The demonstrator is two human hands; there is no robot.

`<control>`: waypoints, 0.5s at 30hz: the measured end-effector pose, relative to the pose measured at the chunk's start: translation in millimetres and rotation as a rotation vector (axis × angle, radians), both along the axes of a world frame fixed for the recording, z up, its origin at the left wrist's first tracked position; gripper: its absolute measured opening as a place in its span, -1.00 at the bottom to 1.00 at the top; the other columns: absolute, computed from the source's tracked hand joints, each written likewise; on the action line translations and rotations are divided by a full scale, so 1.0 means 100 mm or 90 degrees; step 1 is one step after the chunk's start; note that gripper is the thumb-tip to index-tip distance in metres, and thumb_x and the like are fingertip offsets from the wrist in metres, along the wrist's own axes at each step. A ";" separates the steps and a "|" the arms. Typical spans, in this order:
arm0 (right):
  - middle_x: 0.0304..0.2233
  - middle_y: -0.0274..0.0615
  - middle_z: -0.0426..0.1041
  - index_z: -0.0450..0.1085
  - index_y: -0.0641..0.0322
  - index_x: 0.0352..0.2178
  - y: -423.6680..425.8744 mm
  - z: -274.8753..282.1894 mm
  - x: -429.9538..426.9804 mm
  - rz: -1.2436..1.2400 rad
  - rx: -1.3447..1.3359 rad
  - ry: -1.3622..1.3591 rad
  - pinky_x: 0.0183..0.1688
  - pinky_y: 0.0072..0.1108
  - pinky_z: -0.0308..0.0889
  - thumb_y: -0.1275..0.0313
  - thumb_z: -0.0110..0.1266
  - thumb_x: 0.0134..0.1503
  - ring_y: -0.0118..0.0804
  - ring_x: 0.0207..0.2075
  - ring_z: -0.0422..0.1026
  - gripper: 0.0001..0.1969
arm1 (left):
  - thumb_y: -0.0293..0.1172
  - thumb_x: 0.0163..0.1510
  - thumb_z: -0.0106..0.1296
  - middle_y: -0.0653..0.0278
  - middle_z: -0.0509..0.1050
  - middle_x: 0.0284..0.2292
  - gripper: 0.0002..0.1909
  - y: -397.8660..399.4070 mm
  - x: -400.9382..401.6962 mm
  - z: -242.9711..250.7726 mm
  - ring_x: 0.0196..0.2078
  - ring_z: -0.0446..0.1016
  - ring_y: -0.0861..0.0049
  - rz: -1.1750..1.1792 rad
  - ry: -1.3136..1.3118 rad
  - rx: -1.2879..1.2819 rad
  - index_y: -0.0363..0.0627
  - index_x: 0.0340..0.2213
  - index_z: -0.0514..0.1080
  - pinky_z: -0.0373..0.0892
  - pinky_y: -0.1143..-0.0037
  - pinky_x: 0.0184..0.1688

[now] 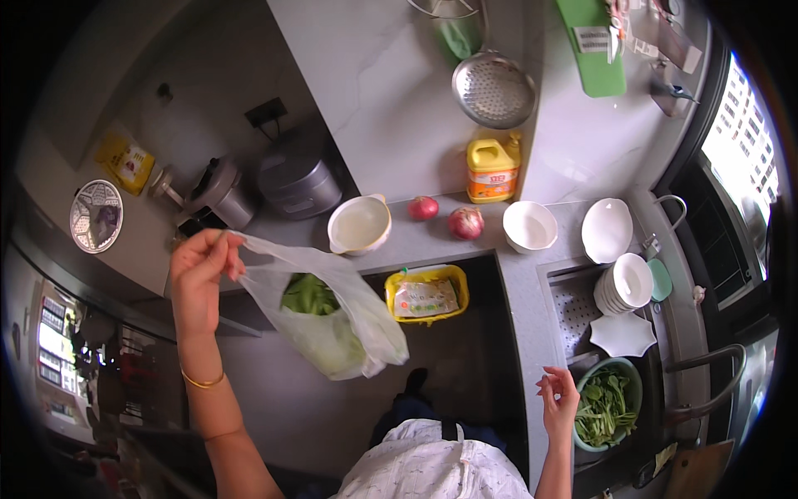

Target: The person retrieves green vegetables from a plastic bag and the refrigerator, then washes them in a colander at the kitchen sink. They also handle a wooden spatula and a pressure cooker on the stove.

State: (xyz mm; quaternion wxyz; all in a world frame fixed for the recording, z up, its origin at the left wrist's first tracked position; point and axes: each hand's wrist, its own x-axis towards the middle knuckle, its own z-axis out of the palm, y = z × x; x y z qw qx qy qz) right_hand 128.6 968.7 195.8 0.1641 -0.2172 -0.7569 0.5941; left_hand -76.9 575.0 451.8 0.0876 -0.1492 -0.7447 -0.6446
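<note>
My left hand grips one handle of a translucent plastic bag and holds it up in front of me. Green leafy vegetables show through the bag's mouth and its thin wall. Off to the right, my right hand is beside the sink with fingers loosely bent, and I see nothing in it. Just past that hand, a green basin full of cut leafy greens sits in the sink. Beyond the bag, a yellow-lined bin contains a printed wrapper.
Along the counter are a handled pot, red onions, a yellow jug and a white bowl. Stacked bowls and a star-edged plate are by the sink. The faucet arches at the right.
</note>
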 end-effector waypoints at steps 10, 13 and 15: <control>-0.58 -0.24 0.36 0.33 0.24 -0.23 -1.19 -0.01 -1.00 0.082 0.119 -0.140 -0.53 -0.64 0.25 0.61 0.00 0.01 -0.43 -0.60 0.33 -0.76 | -0.38 0.08 -0.10 0.48 0.16 -0.66 -0.84 -2.13 -2.19 -0.37 -0.64 0.07 0.76 0.137 0.019 0.007 -0.23 -0.44 0.37 0.00 0.70 -0.58; -0.55 -0.22 0.39 0.34 0.20 -0.23 -1.31 0.00 -1.15 0.062 0.186 -0.187 -0.49 -0.56 0.29 0.56 0.03 -0.02 -0.32 -0.57 0.38 -0.75 | -0.33 0.09 -0.10 0.49 0.35 -0.52 -0.80 -3.35 -2.81 -0.65 -0.51 0.25 0.80 0.302 0.002 0.020 -0.13 -0.30 0.43 0.19 0.74 -0.44; -0.52 -0.20 0.41 0.34 0.16 -0.24 -1.33 0.00 -1.15 0.029 0.235 -0.203 -0.44 -0.49 0.32 0.51 0.04 -0.03 -0.22 -0.51 0.41 -0.74 | -0.20 0.09 -0.10 0.46 0.38 -0.40 -0.66 -3.93 -3.14 -0.95 -0.39 0.31 0.69 0.350 -0.020 0.050 -0.10 -0.14 0.40 0.27 0.57 -0.32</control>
